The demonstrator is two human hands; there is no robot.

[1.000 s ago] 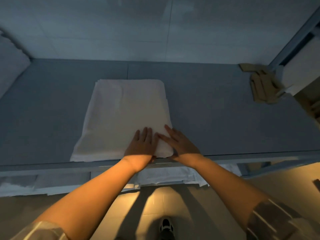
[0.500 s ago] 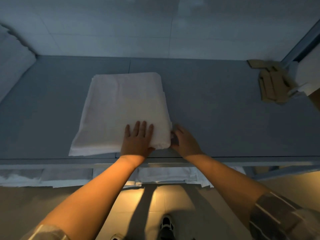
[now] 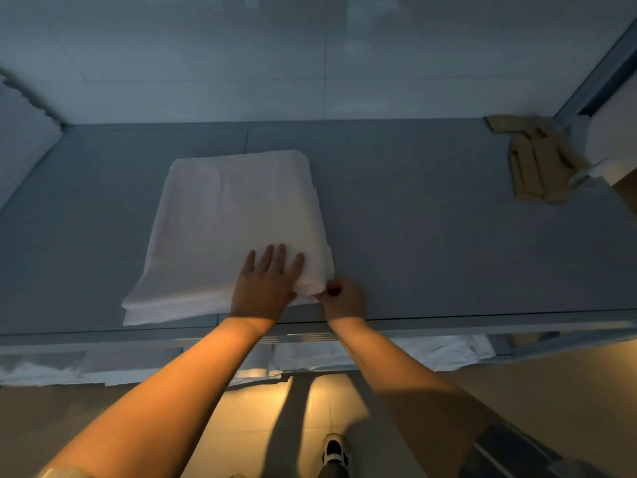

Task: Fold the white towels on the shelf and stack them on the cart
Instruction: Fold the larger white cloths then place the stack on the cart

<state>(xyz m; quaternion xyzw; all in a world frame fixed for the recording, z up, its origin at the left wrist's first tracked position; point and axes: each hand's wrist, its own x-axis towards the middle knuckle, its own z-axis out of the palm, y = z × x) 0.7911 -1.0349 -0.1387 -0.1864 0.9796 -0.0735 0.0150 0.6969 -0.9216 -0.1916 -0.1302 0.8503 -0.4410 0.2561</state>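
— What's the grip?
— I see the right hand (image 3: 344,298) curled, pinching the near right corner of the folded white towel (image 3: 234,229). The left hand (image 3: 267,284) lies flat on it, fingers straight, just beside the right.
— Where's the towel?
— On the grey shelf (image 3: 431,243), at its front edge, left of centre. Tan cloths (image 3: 541,167) sit in the far right corner.
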